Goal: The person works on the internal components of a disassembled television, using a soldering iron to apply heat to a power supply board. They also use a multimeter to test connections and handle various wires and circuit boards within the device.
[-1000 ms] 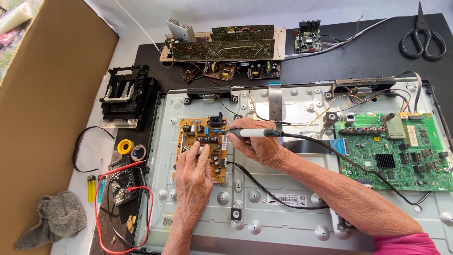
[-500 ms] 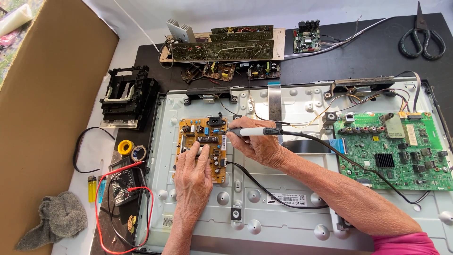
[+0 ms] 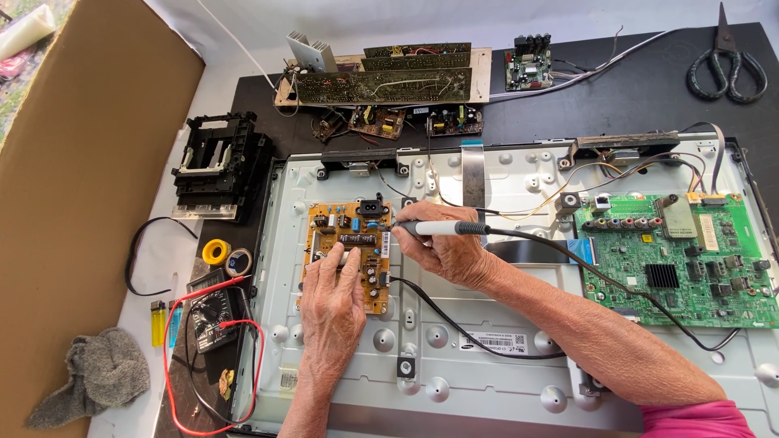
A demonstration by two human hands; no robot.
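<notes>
A person's left hand (image 3: 333, 304) lies flat, fingers loose and gripping nothing, on a tan board (image 3: 349, 253) mounted at the left of an opened metal panel (image 3: 487, 381). The right hand (image 3: 442, 251) has its fingers closed around a corded probe (image 3: 442, 229), tip touching the board's far right edge. Work looks mid-way: the board is still mounted, a meter (image 3: 213, 310) waits near left, and the green board (image 3: 690, 259) at right is untouched.

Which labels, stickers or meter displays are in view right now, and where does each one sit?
White rectangular sticker: on the metal back panel, below the right hand.
Small white label: panel's lower left edge.
Pale label: upright strip on the green board.
Multimeter: black, left of the left hand; display unclear.
</notes>
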